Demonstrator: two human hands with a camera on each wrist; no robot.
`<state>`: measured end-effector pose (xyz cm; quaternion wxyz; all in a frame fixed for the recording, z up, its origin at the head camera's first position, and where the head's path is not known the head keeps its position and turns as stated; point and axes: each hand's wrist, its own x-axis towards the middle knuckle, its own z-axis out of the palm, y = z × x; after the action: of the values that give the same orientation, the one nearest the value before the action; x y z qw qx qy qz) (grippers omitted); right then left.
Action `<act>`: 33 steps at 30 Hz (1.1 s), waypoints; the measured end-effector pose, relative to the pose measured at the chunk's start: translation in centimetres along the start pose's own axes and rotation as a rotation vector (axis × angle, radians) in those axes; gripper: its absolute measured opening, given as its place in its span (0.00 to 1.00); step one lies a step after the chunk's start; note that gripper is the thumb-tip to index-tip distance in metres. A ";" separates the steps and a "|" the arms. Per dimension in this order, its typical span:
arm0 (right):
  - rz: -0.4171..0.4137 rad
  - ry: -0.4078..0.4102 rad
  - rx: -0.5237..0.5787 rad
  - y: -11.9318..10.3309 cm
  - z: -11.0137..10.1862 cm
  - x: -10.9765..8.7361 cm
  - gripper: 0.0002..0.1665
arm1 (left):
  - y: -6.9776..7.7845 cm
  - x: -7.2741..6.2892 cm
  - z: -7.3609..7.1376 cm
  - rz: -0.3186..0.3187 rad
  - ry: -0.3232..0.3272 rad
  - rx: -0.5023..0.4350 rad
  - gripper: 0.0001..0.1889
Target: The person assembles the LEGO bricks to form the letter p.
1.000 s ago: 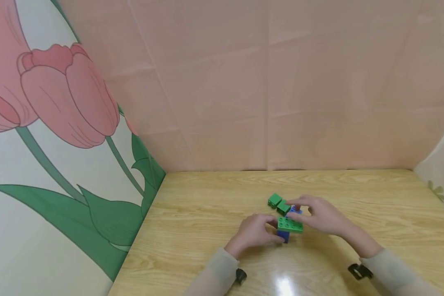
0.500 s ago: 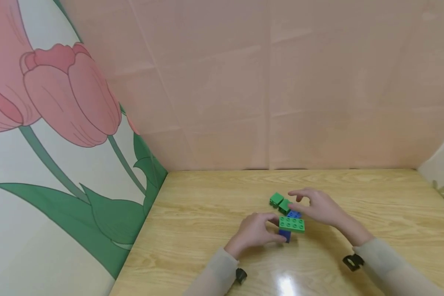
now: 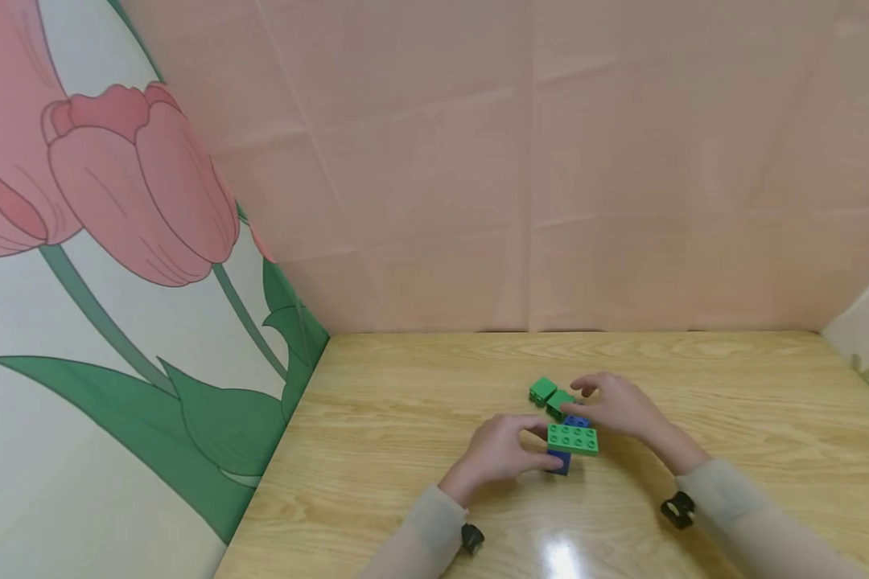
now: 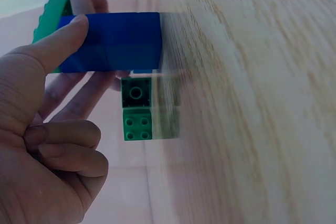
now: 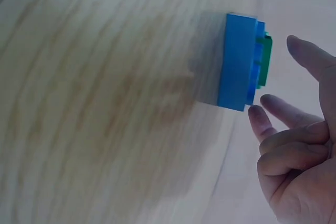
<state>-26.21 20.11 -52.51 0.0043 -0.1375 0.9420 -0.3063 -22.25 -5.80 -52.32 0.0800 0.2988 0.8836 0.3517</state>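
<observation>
The head camera looks down and forward across the bench [image 3: 376, 418]. Each wrist camera looks closely along it; head and left wrist share two green bricks [image 3: 543, 390].

No text, label, brand, number or sign can be read anywhere in the head view or in either wrist view.
</observation>
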 end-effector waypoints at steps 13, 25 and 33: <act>0.016 -0.028 -0.002 -0.2 1.1 0.8 0.36 | -0.1 0.0 0.1 0.011 0.016 0.002 0.18; 0.002 -0.009 0.017 -0.2 1.2 0.7 0.31 | -0.3 0.0 0.1 -0.007 0.010 -0.017 0.19; -0.005 -0.001 0.027 -0.5 1.4 0.5 0.29 | -0.4 0.0 0.2 -0.006 0.010 -0.024 0.18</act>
<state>-26.48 18.81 -53.29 0.0059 -0.1401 0.9373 -0.3190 -22.39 -5.95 -52.74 0.0804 0.2935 0.8806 0.3633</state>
